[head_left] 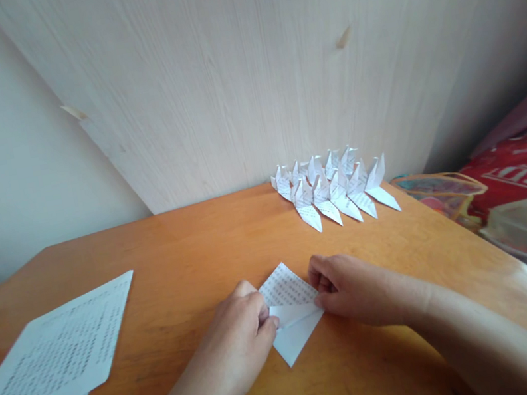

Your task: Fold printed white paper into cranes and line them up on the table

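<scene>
A partly folded piece of paper (286,288) lies on the wooden table in front of me, its corners pointing away from me and toward me. Print covers its far half, while the near half and a folded flap are plain white. My left hand (246,321) pinches its left edge between thumb and fingers. On the opposite side, my right hand (336,286) has its fingers curled and pinches the right corner. The fingertips hide both side corners of the paper.
Several folded paper birds (337,188) stand in two rows near the table's back right. A stack of printed sheets (62,352) lies on the left of the wooden table (191,250). A pale panel (224,83) rises behind. Bags (518,182) sit beyond the right edge.
</scene>
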Demonstrator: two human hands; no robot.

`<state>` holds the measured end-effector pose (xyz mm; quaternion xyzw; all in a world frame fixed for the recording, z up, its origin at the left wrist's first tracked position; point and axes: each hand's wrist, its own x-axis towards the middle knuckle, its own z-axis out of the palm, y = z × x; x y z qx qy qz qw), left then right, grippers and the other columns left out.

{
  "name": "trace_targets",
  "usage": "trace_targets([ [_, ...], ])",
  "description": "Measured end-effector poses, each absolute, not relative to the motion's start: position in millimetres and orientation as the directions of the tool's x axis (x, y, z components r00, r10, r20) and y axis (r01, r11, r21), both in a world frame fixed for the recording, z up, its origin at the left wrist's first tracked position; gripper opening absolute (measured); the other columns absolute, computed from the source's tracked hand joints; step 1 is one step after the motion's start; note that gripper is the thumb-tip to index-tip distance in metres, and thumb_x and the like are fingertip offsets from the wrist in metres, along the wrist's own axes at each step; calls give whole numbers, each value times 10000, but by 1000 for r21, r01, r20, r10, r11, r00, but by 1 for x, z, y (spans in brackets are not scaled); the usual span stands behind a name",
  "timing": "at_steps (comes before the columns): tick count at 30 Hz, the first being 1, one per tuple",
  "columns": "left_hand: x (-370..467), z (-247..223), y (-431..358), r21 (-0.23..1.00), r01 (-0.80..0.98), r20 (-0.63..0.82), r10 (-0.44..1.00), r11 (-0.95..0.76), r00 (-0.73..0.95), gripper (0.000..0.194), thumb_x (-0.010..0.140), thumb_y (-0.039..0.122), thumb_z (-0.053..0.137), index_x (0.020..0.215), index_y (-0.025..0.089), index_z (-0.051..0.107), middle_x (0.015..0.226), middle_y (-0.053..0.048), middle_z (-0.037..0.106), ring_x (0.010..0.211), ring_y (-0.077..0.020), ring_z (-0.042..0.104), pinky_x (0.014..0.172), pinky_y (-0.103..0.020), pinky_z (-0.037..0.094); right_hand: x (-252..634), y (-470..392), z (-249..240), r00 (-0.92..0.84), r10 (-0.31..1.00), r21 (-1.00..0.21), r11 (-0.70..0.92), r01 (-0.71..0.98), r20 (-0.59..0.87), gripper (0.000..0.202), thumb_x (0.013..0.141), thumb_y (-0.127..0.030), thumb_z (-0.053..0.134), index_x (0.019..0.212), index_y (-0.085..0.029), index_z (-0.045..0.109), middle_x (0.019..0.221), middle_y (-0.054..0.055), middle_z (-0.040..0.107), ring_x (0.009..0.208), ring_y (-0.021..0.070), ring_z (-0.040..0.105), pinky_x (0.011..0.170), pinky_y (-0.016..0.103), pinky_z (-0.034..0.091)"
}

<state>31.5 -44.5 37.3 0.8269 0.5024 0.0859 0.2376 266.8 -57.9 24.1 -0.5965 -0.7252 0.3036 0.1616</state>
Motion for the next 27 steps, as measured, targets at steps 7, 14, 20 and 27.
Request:
trace_targets([
  [7, 31, 39, -47, 493, 790, -95, 880, -365, 465, 137, 856, 302, 545, 777, 226, 462, 917, -4, 551, 854, -181, 530, 755, -314, 393, 267, -58, 22, -231, 965, -633, 102, 767, -125, 166, 720, -114, 573, 857, -207, 567, 764, -1, 635, 638, 127, 513, 539, 249, 297],
  [14, 32, 39, -47, 497, 791, -85, 887, -358, 454, 101, 833, 291, 563, 863, 238, 483, 955, -13, 563, 894, -202, 534, 787, -327, 404, 267, -57, 22, -234, 962, -631, 93, 770, -143, 172, 724, -111, 582, 863, -209, 558, 766, 1, 640, 646, 134, 524, 552, 255, 298],
  [20, 31, 37, -46, 505, 758, -72, 855, -412, 513, 63, 838, 243, 553, 897, 261, 557, 971, -5, 573, 910, -196, 548, 777, -315, 382, 267, -57, 21, -230, 965, -633, 100, 767, -128, 171, 719, -115, 576, 859, -211, 552, 766, 3, 643, 639, 134, 525, 539, 252, 304],
  [27, 29, 36, -46, 412, 786, -42, 853, -460, 521, 68, 833, 256, 573, 899, 269, 579, 963, -1, 591, 955, -219, 539, 809, -350, 337, 268, -57, 19, -233, 969, -633, 128, 763, -85, 175, 700, -117, 554, 844, -215, 555, 748, -10, 645, 624, 130, 535, 517, 244, 322],
])
